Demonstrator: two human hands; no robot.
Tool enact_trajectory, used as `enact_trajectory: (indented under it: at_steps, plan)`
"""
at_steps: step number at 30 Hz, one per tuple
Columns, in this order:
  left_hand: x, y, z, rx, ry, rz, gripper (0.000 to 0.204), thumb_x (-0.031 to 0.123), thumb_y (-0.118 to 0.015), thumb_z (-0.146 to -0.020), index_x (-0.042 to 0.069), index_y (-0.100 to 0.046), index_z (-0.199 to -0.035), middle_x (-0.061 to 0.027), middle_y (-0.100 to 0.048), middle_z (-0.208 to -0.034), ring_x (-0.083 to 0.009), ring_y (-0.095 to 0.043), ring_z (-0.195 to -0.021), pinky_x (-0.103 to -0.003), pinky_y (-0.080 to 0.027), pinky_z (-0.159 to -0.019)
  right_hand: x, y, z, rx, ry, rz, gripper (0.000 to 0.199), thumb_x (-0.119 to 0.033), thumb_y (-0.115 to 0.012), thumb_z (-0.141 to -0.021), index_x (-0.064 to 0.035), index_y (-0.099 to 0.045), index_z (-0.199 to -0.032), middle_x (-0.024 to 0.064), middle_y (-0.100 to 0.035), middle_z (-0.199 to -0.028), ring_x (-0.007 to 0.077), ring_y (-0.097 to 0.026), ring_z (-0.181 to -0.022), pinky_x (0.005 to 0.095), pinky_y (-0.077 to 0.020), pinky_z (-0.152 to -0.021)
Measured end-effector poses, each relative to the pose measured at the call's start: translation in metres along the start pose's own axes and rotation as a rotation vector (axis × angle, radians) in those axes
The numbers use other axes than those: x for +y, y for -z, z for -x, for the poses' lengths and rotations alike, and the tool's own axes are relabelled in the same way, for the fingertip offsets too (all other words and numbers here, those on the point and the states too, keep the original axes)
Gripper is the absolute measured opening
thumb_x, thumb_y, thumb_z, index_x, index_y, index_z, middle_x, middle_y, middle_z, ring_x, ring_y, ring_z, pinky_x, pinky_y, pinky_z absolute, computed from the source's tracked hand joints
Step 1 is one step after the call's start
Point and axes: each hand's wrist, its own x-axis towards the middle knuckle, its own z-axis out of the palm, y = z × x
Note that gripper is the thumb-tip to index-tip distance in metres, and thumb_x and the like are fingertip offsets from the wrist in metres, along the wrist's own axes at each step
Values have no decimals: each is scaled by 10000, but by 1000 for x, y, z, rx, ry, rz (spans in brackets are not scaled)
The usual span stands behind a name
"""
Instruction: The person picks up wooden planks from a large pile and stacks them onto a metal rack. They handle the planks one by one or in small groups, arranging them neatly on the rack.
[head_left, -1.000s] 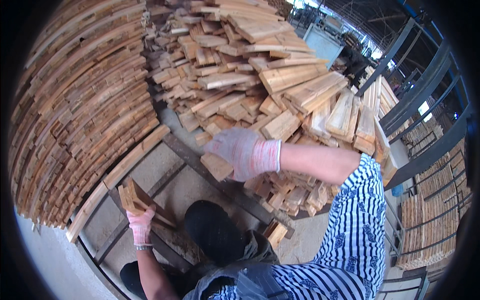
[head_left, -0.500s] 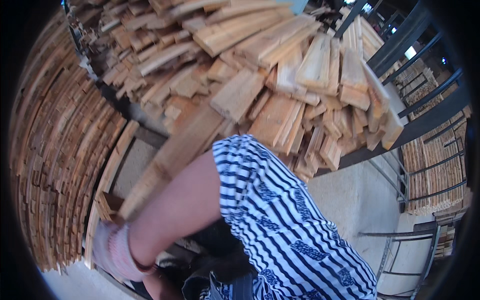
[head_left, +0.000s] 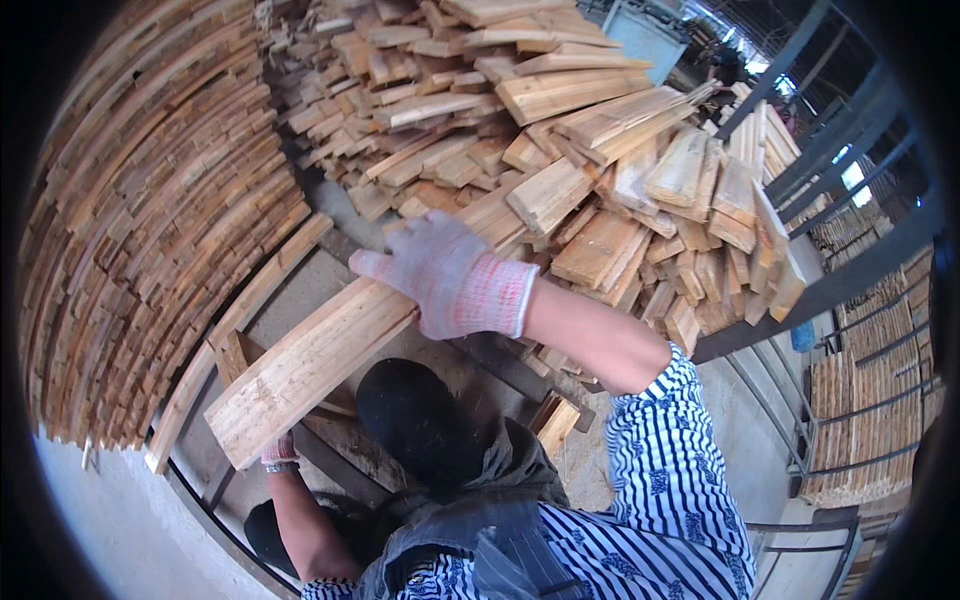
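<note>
A long wooden board (head_left: 310,370) slants from the pile toward my lower left. Across its middle lies my right hand (head_left: 450,275) in a pale knitted glove, fingers over the far edge and closed on the board. Below the board's near end is my left hand (head_left: 281,452), also gloved; the board covers its fingers, so their hold does not show. The far part of the board runs up to a shorter piece (head_left: 550,195) on the pile's edge.
A heap of loose boards (head_left: 470,110) lies ahead. To the left rises a tall, neat wood stack (head_left: 160,210), with a dark metal frame (head_left: 335,455) low beside it. Bundled wood (head_left: 865,410) and a metal rack (head_left: 810,550) stand on the right.
My right hand has moved from the board's low near end up and right to its middle. The near end now sits higher, with my left hand visible beneath it. The view has shifted.
</note>
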Motion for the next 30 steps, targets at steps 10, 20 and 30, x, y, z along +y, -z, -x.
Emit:
enact_trajectory:
  at_steps: [10, 20, 30]
  plan:
    - [-4, -9, 7, -19, 1, 13, 687, 86, -856, -724, 20, -536, -1328, -87, -681, -1141, -201, -670, -974, -360, -563, -863, -96, 35, -24, 53, 204, -74, 409, -268, -694, -792, -54, -614, -1132, 176, -658, -955, 293, -645, -863, 446, -452, -765]
    - [-5, 10, 4, 21, 35, -88, 682, 77, -853, -725, 24, -537, -1328, -79, -680, -1138, -191, -668, -959, -354, -564, -854, -156, 13, -85, 93, 430, -24, 463, -285, -784, -780, -69, -674, -1173, 91, -694, -1127, 271, -669, -1015, 534, -502, -802]
    - [-6, 16, -4, 46, 34, -43, 678, 69, -850, -727, 27, -539, -1327, -71, -679, -1134, -181, -666, -943, -349, -565, -845, -36, -11, -17, 16, 270, -142, 490, -233, -652, -843, -68, -566, -1296, 116, -661, -984, 271, -658, -940, 423, -482, -805]
